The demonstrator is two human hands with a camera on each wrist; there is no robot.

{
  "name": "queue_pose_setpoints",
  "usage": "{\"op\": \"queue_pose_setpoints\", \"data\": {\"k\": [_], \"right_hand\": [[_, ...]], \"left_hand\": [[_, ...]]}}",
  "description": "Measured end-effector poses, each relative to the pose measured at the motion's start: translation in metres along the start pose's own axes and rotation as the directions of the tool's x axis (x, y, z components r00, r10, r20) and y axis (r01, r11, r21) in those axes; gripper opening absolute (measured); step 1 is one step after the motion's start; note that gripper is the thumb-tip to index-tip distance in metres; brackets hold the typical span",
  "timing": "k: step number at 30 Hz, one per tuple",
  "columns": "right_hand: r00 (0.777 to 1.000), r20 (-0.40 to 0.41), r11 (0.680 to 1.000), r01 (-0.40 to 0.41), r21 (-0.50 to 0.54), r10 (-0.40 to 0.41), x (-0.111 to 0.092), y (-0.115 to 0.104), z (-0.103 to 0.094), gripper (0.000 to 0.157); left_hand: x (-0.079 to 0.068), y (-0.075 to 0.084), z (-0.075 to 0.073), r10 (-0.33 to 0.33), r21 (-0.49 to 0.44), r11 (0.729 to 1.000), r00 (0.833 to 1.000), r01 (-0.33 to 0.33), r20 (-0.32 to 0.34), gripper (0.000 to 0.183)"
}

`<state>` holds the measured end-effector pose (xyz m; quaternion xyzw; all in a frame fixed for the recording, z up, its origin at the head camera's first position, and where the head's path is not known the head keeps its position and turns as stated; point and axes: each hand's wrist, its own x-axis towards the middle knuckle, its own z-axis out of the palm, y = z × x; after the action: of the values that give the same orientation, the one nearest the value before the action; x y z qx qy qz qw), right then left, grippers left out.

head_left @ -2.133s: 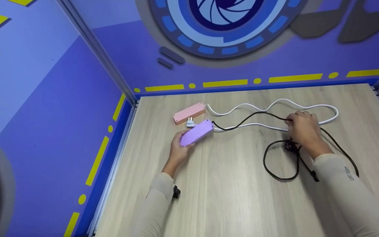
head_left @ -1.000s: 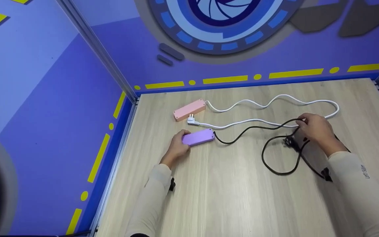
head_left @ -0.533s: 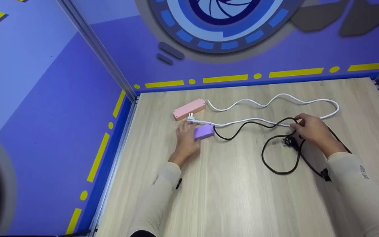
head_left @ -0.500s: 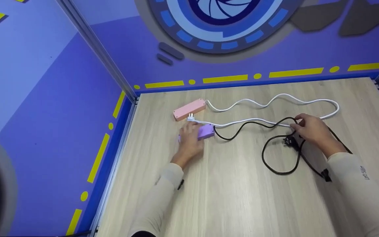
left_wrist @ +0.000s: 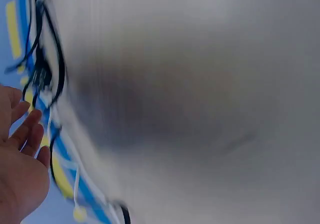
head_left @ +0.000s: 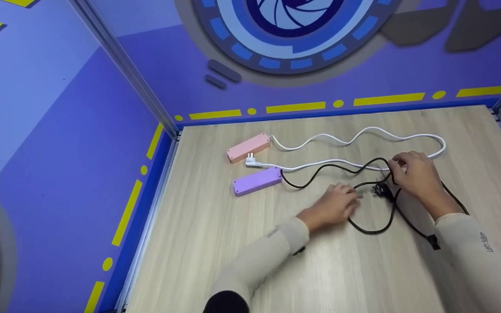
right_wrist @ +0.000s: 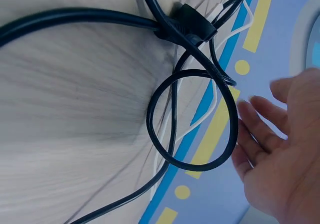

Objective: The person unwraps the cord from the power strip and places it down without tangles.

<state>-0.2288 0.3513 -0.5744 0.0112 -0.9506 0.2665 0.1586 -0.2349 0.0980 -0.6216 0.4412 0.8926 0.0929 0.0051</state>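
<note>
In the head view my left hand (head_left: pixel 335 202) is over the table, its fingertips at the left side of the black cable (head_left: pixel 370 232) loop. Its fingers hang loosely bent and hold nothing. My right hand (head_left: pixel 415 174) stays at the upper bend of the same cable; in the right wrist view its thumb and fingers are apart, the cable loop (right_wrist: pixel 155 116) just in front of them. Between the two hands lies the black plug (head_left: pixel 381 190). A purple power strip (head_left: pixel 257 181), joined to the black cable, rests flat to the left, untouched.
A pink power strip (head_left: pixel 249 148) lies behind the purple one. Its white cable (head_left: pixel 346 141) loops to the right and returns to a white plug (head_left: pixel 252 161) between the strips. A black cable strap (head_left: pixel 433 241) lies near the right forearm. Printed walls border the table (head_left: pixel 320 269).
My left hand has let go of the purple power strip and moved right to the black cable loop. The strip stays beside the white plug. Earlier, my right hand shifted the black cable nearer.
</note>
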Motion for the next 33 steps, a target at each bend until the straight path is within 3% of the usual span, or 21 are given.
{"op": "queue_pose_setpoints", "data": {"k": [4, 6, 10, 15, 18, 20, 23, 25, 27, 30, 33], "right_hand": [[0.998, -0.065, 1.000, -0.011, -0.014, 0.010, -0.010, 0.001, -0.003, 0.027], [0.997, -0.076, 1.000, -0.013, -0.014, 0.012, -0.013, 0.003, -0.004, 0.026], [0.995, -0.102, 1.000, -0.010, -0.014, 0.009, -0.020, 0.013, -0.008, 0.025], [0.995, -0.074, 0.997, -0.065, 0.046, 0.068, -0.026, 0.021, -0.009, 0.028], [0.992, -0.055, 0.989, -0.111, 0.101, 0.117, -0.027, 0.021, -0.008, 0.031], [0.990, -0.051, 0.985, -0.128, 0.118, 0.134, -0.027, 0.021, -0.008, 0.032], [0.988, -0.044, 0.983, -0.140, 0.116, 0.146, -0.027, 0.021, -0.008, 0.034], [0.988, -0.036, 0.984, -0.144, 0.105, 0.149, -0.027, 0.022, -0.008, 0.035], [0.989, -0.031, 0.985, -0.143, 0.094, 0.147, -0.027, 0.022, -0.008, 0.034], [0.991, -0.032, 0.988, -0.125, 0.088, 0.128, -0.028, 0.024, -0.007, 0.032], [0.994, -0.036, 0.992, -0.099, 0.077, 0.102, -0.029, 0.026, -0.004, 0.031]], "left_hand": [[0.001, 0.017, 0.016, -0.038, -0.051, 0.998, 0.996, 0.034, -0.083, 0.010], [-0.006, 0.023, 0.018, -0.029, -0.052, 0.998, 0.997, 0.025, -0.076, 0.012], [-0.018, 0.046, 0.022, 0.110, 0.005, 0.994, 0.994, -0.110, 0.030, 0.016], [-0.019, 0.086, 0.026, 0.292, -0.099, 0.954, 0.950, -0.281, 0.113, 0.030], [-0.017, 0.106, 0.029, 0.343, -0.109, 0.938, 0.929, -0.329, 0.141, 0.039], [-0.016, 0.116, 0.030, 0.292, -0.068, 0.956, 0.936, -0.284, 0.197, 0.050], [-0.012, 0.124, 0.031, 0.100, 0.015, 0.994, 0.955, -0.108, 0.278, 0.066], [-0.007, 0.124, 0.032, -0.040, 0.062, 0.998, 0.950, 0.021, 0.310, 0.074], [0.000, 0.119, 0.033, -0.133, 0.096, 0.989, 0.942, 0.108, 0.308, 0.076], [0.015, 0.107, 0.036, -0.177, 0.149, 0.979, 0.946, 0.140, 0.273, 0.072], [0.030, 0.096, 0.042, -0.146, 0.201, 0.974, 0.962, 0.100, 0.229, 0.069]]}}
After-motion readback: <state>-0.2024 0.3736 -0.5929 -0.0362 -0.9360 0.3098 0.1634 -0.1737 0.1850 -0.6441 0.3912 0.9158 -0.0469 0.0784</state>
